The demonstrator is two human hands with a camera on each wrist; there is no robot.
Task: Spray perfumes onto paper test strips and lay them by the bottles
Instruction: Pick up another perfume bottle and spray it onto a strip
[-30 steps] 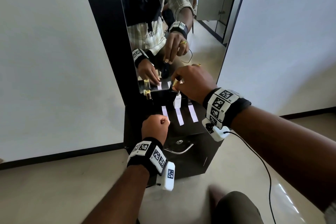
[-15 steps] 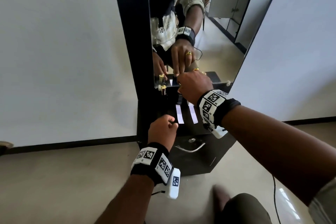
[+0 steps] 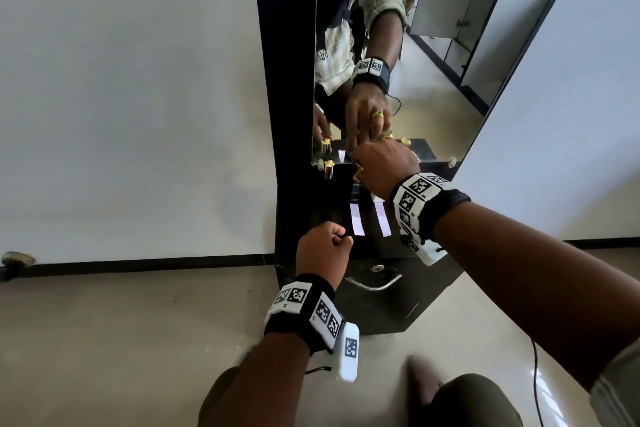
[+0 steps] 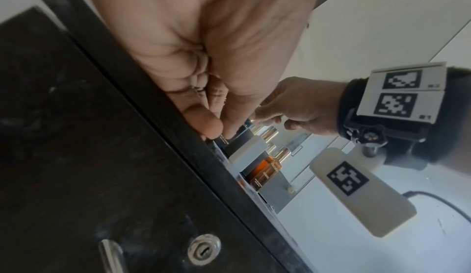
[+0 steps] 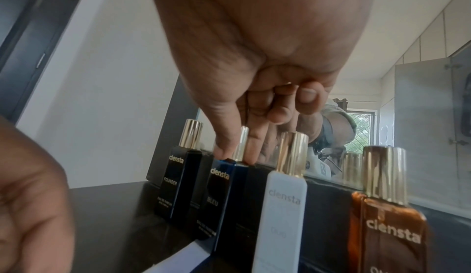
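Four gold-capped perfume bottles stand in a row on the black cabinet top (image 3: 377,250) by the mirror: black (image 5: 178,180), blue (image 5: 221,192), white (image 5: 280,207), amber (image 5: 387,217). My right hand (image 3: 384,166) reaches down on the blue bottle, thumb and forefinger (image 5: 224,148) pinching either side of its cap, tips on its shoulder. White paper strips (image 3: 356,222) (image 3: 382,218) lie in front of the bottles. My left hand (image 3: 323,246) is a closed fist at the cabinet's front left edge; nothing shows in it.
A tall mirror (image 3: 433,62) backs the cabinet and doubles the hands and bottles. Below the top are a drawer handle (image 3: 374,284) and a lock (image 4: 203,249). White walls stand on both sides, and a beige floor (image 3: 138,340) lies around it.
My right hand has come down with the blue bottle, which now stands in the row. The left fist has stayed at the front edge. The head view has shifted left.
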